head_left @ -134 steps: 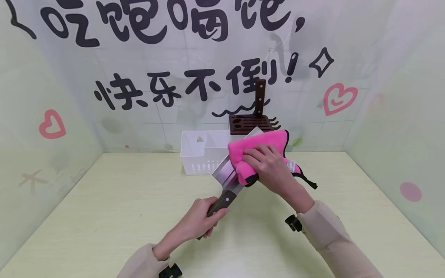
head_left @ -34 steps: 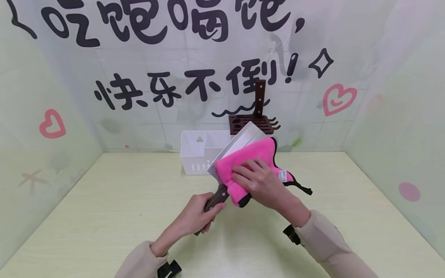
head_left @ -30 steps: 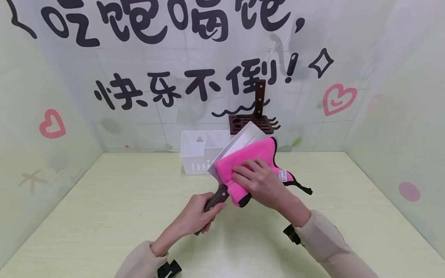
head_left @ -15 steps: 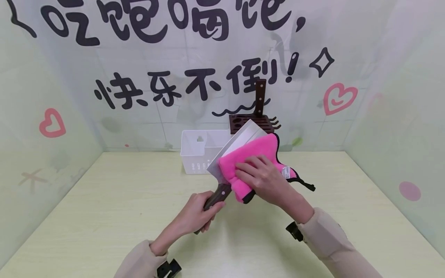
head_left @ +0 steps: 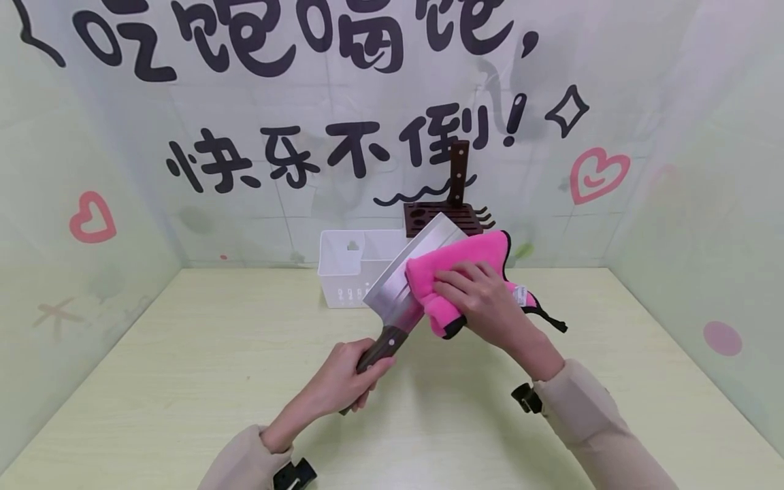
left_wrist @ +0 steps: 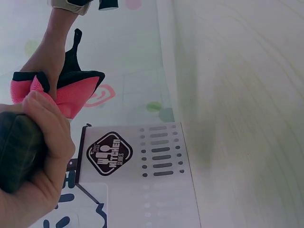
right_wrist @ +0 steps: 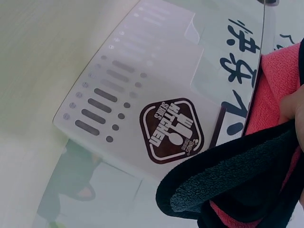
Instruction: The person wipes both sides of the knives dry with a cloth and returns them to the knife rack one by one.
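Note:
My left hand grips the dark wooden handle of a cleaver. The broad steel blade tilts up and to the right above the table. In the left wrist view the butt of the handle sticks out of the curled fingers. My right hand holds a folded pink cloth with black edging against the blade, covering its right side. A white tag and a black loop hang from the cloth on the right. The right wrist view shows the cloth's dark underside; few of the right fingers show there.
Behind the cleaver stands a white slotted holder with open compartments. Its brown slotted knife-block top carries another knife by its upright brown handle, with hooks on the right side. Printed walls enclose the pale wooden table.
The cloth first slid down the blade toward the handle, then back up and right with my right hand, baring more blade. My left hand keeps its grip on the cleaver, almost still.

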`<action>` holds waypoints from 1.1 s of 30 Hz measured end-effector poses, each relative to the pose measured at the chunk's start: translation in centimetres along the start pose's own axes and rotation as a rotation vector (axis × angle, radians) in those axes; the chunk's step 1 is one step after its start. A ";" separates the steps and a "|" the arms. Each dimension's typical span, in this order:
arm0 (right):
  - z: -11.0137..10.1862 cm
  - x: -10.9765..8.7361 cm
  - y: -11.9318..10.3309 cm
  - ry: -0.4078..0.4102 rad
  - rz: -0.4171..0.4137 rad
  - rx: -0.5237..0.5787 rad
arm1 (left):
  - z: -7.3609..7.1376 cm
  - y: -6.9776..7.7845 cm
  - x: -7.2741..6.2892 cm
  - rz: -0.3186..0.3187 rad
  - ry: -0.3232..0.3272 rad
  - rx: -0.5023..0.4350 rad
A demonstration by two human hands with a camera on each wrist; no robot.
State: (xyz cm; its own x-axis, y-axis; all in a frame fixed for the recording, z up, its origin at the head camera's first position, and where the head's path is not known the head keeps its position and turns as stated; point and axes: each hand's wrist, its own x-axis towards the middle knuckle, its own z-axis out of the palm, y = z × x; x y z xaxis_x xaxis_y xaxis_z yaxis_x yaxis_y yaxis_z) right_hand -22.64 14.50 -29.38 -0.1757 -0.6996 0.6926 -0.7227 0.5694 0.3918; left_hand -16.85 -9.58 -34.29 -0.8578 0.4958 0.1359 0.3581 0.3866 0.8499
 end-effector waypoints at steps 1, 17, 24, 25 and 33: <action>0.0 -0.1 0.1 0.002 0.008 0.003 | 0.0 0.0 0.0 0.002 0.001 0.003; 0.2 -1.1 2.1 0.054 0.158 0.039 | -0.3 -0.1 -0.4 0.007 -0.004 0.034; 0.2 -1.6 2.7 0.056 0.211 0.052 | -0.3 -0.1 -0.4 0.012 -0.019 0.025; 0.2 -1.6 2.7 0.054 0.217 0.050 | -0.3 -0.1 -0.4 0.011 -0.021 0.023; 0.3 -1.8 3.1 0.047 0.246 0.027 | -0.3 -0.1 -0.5 0.004 -0.027 0.000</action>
State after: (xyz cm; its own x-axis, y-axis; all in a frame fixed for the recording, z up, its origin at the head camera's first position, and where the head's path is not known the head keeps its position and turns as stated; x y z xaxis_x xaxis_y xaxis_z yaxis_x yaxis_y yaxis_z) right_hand -24.74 17.43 -29.60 -0.3177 -0.5201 0.7928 -0.6798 0.7078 0.1919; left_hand -16.56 -10.13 -34.33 -0.8460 0.5184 0.1250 0.3613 0.3847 0.8494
